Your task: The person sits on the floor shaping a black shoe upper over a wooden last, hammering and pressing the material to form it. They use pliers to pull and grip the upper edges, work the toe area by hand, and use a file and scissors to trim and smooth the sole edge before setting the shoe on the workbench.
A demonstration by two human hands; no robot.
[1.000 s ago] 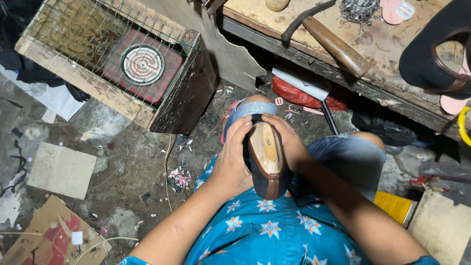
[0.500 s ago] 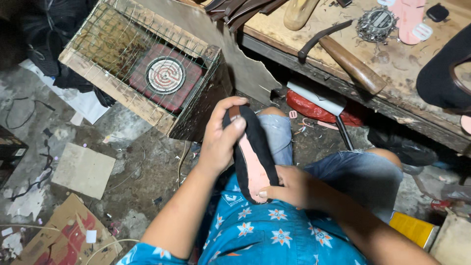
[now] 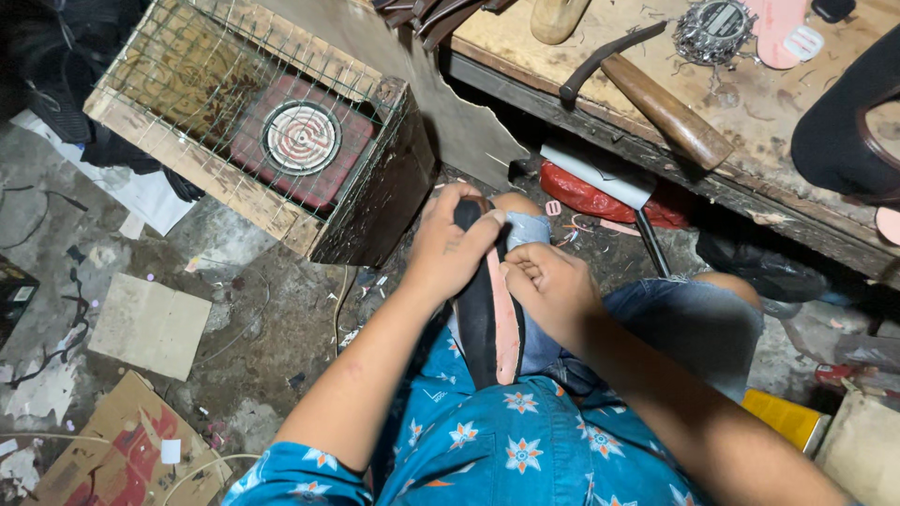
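A black shoe upper with a pink insole (image 3: 495, 323) rests on edge over my knee, heel toward my blue patterned shirt. My left hand (image 3: 450, 245) wraps around its toe end, fingers curled over the black material. My right hand (image 3: 551, 286) presses against the pink side near the toe, fingers bent and pinching the edge. Both hands meet at the far end of the shoe, above my denim shorts.
A wooden crate with wire mesh (image 3: 253, 131) holding a small red electric stove (image 3: 302, 139) stands at the left. A workbench (image 3: 750, 141) across the top carries a hammer (image 3: 656, 98). Cardboard pieces (image 3: 150, 323) and scraps litter the concrete floor.
The shoe has turned from sole-up to on edge with the pink insole showing. My right hand came out from under it and now pinches near the toe. The view shifted left.
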